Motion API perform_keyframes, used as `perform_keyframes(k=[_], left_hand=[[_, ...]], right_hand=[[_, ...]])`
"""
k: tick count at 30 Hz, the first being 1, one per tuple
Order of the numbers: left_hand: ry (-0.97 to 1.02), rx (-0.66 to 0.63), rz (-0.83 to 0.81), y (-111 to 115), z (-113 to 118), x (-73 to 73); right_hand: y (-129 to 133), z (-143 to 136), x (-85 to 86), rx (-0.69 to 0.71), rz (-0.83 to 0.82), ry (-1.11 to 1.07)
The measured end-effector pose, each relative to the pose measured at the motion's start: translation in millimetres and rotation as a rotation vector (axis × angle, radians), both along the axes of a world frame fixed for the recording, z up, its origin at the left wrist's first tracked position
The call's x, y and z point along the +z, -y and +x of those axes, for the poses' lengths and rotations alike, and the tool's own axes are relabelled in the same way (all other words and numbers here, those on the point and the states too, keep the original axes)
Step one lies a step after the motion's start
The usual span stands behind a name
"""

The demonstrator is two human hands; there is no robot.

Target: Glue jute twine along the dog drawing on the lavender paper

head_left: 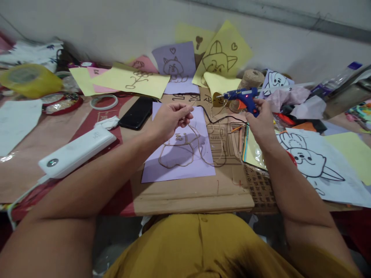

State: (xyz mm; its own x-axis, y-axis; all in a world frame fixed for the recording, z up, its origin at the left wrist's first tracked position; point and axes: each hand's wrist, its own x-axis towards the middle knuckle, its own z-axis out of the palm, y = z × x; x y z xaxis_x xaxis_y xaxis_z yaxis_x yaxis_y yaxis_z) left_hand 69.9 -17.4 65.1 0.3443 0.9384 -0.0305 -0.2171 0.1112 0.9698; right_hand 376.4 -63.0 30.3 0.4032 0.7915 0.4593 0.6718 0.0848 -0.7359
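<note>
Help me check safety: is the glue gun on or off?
Apparently on: a red light glows on the glue gun in the right hand.

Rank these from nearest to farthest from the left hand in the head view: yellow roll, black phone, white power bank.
From the left hand:
1. Black phone, just to its left.
2. White power bank, farther left, nearer the person.
3. Yellow roll, at the far left.

Just one cam here, head-worn, tipped forward and down at the flat purple sheet. Pretty close, with the mustard shirt this side of it and the wall beyond.
</note>
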Motion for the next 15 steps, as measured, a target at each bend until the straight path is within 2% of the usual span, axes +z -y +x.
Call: perform_keyframes(k=[2, 6, 8, 15], left_hand=[[-0.008, 0.002, -0.002, -2.7, -0.2, -4.0], [-0.030, -0.005, 0.036, -7.5, -1.5, -10.9], [-0.046, -0.011, 0.057, -9.8, -2.7, -12.9], [-0.088, -0.025, 0.089, -15.9, -6.1, -17.7]], right_hand=[[4.3, -7.6, 4.4, 0.078, 0.029, -0.110], [14.3, -27.7, 14.5, 0.361, -0.188, -0.535], [19.4, -35.8, 20.2, 0.458, -0.230, -0.663], [32.2, -47.5, 28.7, 0.612, -0.173, -0.617]])
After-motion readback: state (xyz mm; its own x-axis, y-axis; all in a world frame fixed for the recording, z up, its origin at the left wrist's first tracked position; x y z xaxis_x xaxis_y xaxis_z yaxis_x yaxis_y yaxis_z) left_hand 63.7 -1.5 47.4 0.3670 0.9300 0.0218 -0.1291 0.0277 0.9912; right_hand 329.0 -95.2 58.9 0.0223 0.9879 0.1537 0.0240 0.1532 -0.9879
